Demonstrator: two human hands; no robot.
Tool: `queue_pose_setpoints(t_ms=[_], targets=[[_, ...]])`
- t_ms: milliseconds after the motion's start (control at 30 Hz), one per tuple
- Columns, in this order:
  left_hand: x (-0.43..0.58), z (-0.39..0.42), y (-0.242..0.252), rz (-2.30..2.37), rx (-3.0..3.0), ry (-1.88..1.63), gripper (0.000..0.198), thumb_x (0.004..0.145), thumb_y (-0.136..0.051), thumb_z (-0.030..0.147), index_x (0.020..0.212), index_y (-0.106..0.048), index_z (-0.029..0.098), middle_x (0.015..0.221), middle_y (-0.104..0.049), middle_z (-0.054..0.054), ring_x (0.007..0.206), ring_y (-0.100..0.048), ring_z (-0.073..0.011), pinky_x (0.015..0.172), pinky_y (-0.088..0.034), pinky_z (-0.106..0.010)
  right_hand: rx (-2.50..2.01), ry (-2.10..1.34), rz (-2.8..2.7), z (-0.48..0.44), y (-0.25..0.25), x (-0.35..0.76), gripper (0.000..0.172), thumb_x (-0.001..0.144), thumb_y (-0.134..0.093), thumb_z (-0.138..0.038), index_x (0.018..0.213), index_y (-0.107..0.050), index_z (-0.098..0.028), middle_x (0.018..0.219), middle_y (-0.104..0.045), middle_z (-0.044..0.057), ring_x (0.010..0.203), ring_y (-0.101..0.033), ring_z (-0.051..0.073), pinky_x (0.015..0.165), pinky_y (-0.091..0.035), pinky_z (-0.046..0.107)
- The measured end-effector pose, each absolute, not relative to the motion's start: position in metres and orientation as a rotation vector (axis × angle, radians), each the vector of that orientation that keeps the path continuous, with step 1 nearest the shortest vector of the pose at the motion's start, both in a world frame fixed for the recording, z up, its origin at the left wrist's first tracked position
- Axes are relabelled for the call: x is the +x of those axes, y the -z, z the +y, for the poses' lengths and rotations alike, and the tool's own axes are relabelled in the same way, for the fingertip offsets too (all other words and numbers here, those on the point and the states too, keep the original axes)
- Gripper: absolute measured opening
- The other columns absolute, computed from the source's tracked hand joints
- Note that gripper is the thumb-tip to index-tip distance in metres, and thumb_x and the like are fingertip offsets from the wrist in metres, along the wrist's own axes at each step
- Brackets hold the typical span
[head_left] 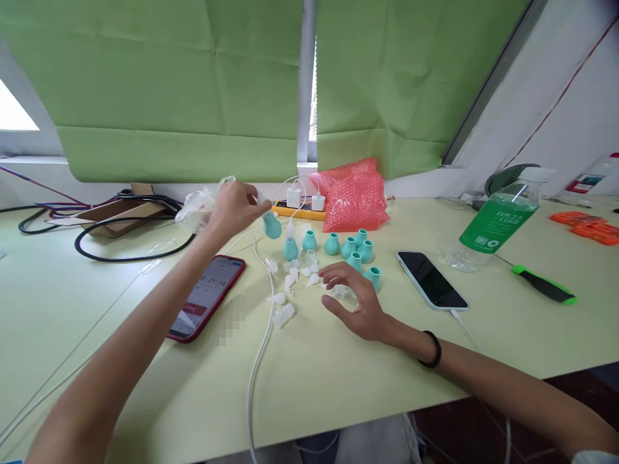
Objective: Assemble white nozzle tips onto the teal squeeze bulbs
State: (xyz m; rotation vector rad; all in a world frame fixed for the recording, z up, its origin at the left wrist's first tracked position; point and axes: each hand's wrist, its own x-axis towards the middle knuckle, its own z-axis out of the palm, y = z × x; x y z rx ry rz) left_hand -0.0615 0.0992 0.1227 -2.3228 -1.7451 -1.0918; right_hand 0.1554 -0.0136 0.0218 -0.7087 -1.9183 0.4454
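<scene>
My left hand is raised over the far side of the table, pinching a teal rubber bulb with a clear tip. Several more teal bulbs stand in a loose row on the table behind my right hand. That hand hovers low with fingers curled over small clear plastic tips; I cannot tell if it grips one. More clear tips lie scattered to its left.
A red phone showing a timer lies at left, a second phone on a white cable at right. A pink bubble-wrap bag, yellow power strip, tilted green-labelled bottle, green-black tool and black cables ring the area.
</scene>
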Motion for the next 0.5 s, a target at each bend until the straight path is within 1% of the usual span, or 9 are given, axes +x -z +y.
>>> queue_pose_setpoints(t_ms=[100, 167, 267, 367, 433, 500], targets=[[-0.054, 0.124, -0.091, -1.766, -2.344, 0.864, 0.024, 0.064, -0.049, 0.035, 0.062, -0.059, 0.013, 0.055, -0.053, -0.003, 0.056, -0.048, -0.0140, 0.053, -0.034, -0.024, -0.700, -0.328, -1.967, -0.011, -0.018, 0.156, 0.017, 0.074, -0.050, -0.014, 0.090, -0.047, -0.019, 0.086, -0.054, 0.005, 0.078, -0.051, 0.014, 0.064, -0.048, 0.029], [-0.053, 0.133, -0.078, -1.830, -2.397, 0.754, 0.026, 0.064, -0.048, 0.036, 0.064, -0.060, 0.014, 0.058, -0.055, -0.003, 0.058, -0.050, -0.0149, 0.054, -0.035, -0.024, -0.727, -0.239, -2.044, -0.010, -0.016, 0.156, 0.015, 0.074, -0.050, -0.015, 0.089, -0.048, -0.018, 0.086, -0.055, 0.006, 0.081, -0.051, 0.016, 0.069, -0.047, 0.031], [-0.055, 0.138, -0.073, -1.865, -2.428, 0.691, 0.028, 0.064, -0.049, 0.039, 0.069, -0.062, 0.015, 0.064, -0.059, -0.004, 0.062, -0.053, -0.0163, 0.056, -0.037, -0.024, -0.836, -0.101, -2.203, -0.008, -0.013, 0.157, 0.016, 0.074, -0.049, -0.018, 0.091, -0.051, -0.017, 0.101, -0.052, 0.011, 0.098, -0.047, 0.020, 0.082, -0.043, 0.037], [-0.058, 0.136, -0.079, -1.900, -2.477, 0.561, 0.038, 0.060, -0.054, 0.045, 0.086, -0.062, 0.017, 0.072, -0.061, -0.004, 0.072, -0.056, -0.0197, 0.063, -0.040, -0.027, -0.982, 0.017, -2.332, -0.006, -0.010, 0.157, 0.025, 0.075, -0.047, -0.019, 0.100, -0.051, -0.014, 0.121, -0.041, 0.015, 0.112, -0.037, 0.025, 0.088, -0.039, 0.041], [-0.058, 0.130, -0.086, -1.918, -2.444, 0.497, 0.050, 0.060, -0.054, 0.048, 0.100, -0.057, 0.018, 0.078, -0.062, -0.006, 0.081, -0.056, -0.0229, 0.068, -0.041, -0.030, -1.061, 0.084, -2.415, -0.004, -0.007, 0.158, 0.027, 0.076, -0.046, -0.019, 0.102, -0.051, -0.013, 0.124, -0.038, 0.016, 0.114, -0.036, 0.026, 0.089, -0.038, 0.043], [-0.058, 0.119, -0.095, -1.906, -2.363, 0.511, 0.054, 0.063, -0.051, 0.050, 0.108, -0.053, 0.020, 0.082, -0.062, -0.007, 0.086, -0.055, -0.0253, 0.069, -0.041, -0.034, -1.118, 0.129, -2.490, -0.002, -0.004, 0.159, 0.024, 0.078, -0.044, -0.020, 0.099, -0.054, -0.013, 0.122, -0.042, 0.016, 0.109, -0.041, 0.026, 0.087, -0.039, 0.043]])
